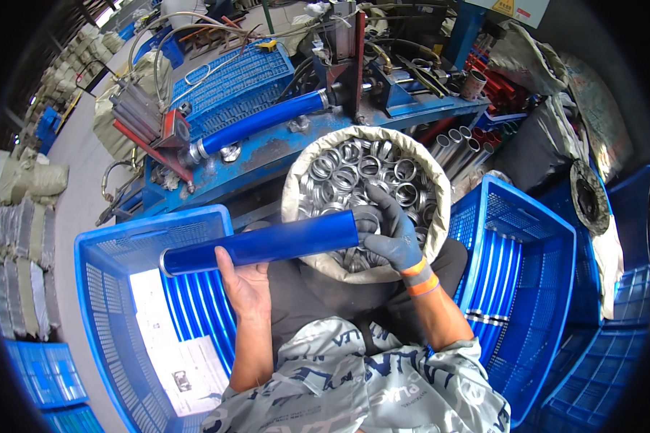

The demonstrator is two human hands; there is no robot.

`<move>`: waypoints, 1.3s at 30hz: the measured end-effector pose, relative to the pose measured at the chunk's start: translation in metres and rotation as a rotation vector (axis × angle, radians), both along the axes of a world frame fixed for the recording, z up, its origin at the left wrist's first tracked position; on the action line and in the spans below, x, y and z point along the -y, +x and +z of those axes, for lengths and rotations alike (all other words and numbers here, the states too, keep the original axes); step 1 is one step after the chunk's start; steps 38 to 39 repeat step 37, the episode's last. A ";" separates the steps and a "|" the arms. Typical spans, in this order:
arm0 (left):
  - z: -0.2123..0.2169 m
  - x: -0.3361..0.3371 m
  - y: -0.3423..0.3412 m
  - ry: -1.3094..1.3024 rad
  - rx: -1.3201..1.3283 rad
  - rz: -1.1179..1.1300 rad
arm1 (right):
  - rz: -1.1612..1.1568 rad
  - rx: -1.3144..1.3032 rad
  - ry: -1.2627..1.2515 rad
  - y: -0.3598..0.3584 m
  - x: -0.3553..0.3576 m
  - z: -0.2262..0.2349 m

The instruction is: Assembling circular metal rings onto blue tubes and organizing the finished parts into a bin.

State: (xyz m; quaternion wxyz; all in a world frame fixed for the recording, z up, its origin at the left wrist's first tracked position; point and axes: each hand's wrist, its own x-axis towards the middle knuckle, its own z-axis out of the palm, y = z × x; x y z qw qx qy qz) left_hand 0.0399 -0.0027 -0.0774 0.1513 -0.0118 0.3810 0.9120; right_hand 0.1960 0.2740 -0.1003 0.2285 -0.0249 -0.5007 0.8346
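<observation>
My bare left hand [245, 281] grips a blue metal tube [289, 242] from below, near its left part. The tube lies almost level across my lap, and a silver ring [165, 262] rims its left end. At the tube's right end is my right hand [393, 234], in a grey glove with an orange cuff. Its fingers are closed around a metal ring [369, 218] that looks slightly blurred; whether this ring touches the tube I cannot tell. Just behind stands a round container with a cream cloth lining [294, 195], full of loose silver rings [347, 175].
Blue crates with blue tubes flank me on the left [101, 310] and right [549, 289]; paper sheets [188, 375] lie in the left one. Ahead, a blue workbench [267, 151] carries a machine with another blue tube [263, 123] clamped in it. Sacks [523, 58] stand at right.
</observation>
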 end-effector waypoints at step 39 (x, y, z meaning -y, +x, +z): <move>-0.034 0.007 -0.086 0.111 0.119 0.055 | -0.175 0.262 0.713 -0.218 -0.091 -0.001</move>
